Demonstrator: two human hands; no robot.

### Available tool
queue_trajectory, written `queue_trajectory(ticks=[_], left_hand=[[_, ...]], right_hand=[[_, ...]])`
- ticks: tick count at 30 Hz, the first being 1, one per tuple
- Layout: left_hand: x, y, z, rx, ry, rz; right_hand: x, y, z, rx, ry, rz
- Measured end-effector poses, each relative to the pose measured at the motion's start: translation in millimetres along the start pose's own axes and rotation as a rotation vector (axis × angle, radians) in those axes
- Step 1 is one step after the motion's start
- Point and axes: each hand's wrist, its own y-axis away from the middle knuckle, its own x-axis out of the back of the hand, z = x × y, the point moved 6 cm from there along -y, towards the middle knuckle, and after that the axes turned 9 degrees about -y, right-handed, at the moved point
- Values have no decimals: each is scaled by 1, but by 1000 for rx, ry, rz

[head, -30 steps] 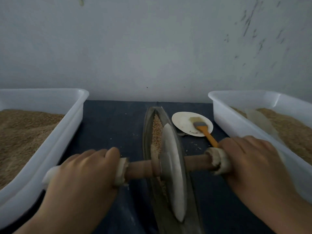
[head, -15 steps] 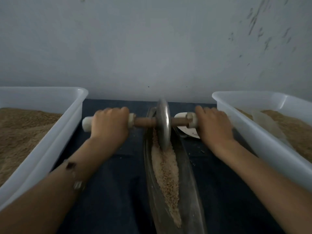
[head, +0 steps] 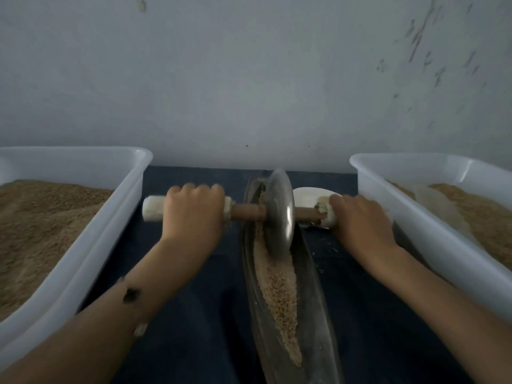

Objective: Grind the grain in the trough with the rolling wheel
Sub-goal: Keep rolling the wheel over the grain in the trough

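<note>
Steel, dull and grey, the rolling wheel (head: pixel 279 212) stands on edge near the far end of the narrow metal trough (head: pixel 315 295), its rim bedded in the grain (head: pixel 277 289) that lies in a long strip down the middle toward me. A wooden axle (head: pixel 248 212) runs through the wheel. My left hand (head: pixel 192 214) has its grip curled round the pale padded handle (head: pixel 152 209) on that side, and my right hand (head: pixel 360 223) wraps the matching pad on the other.

With the wheel this close to the trough's tip, I judge the main risk is overrunning the end: the rim could climb out and drop onto the dark table (head: pixel 194 314). Uneven pressure between my two hands could tip the wheel sideways, so it rides up a wall and throws grain over the edge; a few specks lie on the table beside the trough. A hard shove could also skid the trough itself.

Just behind my right hand sits a small white dish (head: pixel 307 196), close enough to be knocked. White plastic tubs of grain flank everything, one on the left (head: pixel 110 217) and one on the right (head: pixel 415 231).
</note>
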Motion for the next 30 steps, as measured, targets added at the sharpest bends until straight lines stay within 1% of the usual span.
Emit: queue_trajectory(ticks=[3,5,7,9,10,11,12,13,15,17,19,22,25,30], left_hand=[[7,42,-7,-72,73,-103],[14,68,-12,-115,107,-166],[22,82,-17,-114,145,-192],[29,90,-17,-129,188,-196],[31,90,-16,-165,198,-174],[30,89,-16,-183,239,-136],[31,87,-17,-188,293,-58],[28,82,-17,-184,291,-7],[14,67,-13,-166,259,32],[-3,44,-10,-109,213,31],[-17,19,-12,2,111,-11],[-23,-13,-12,72,19,-35],[-18,-29,-8,98,-26,-59],[-2,5,-5,-4,-35,-53]], right_hand=[[23,34,-5,66,-36,-45],[41,55,-9,135,-60,-33],[55,69,-12,206,-50,-41],[62,76,-12,228,-46,-71],[62,76,-12,233,-51,-72],[60,76,-11,228,-56,-67],[57,73,-10,210,-62,-60],[51,70,-9,191,-68,-51],[37,56,-4,125,-35,-18],[24,32,-2,58,6,1],[14,2,-2,31,29,27],[1,-37,1,-73,45,-12],[-10,-44,9,-129,48,-69],[0,-1,8,-53,6,-35]])
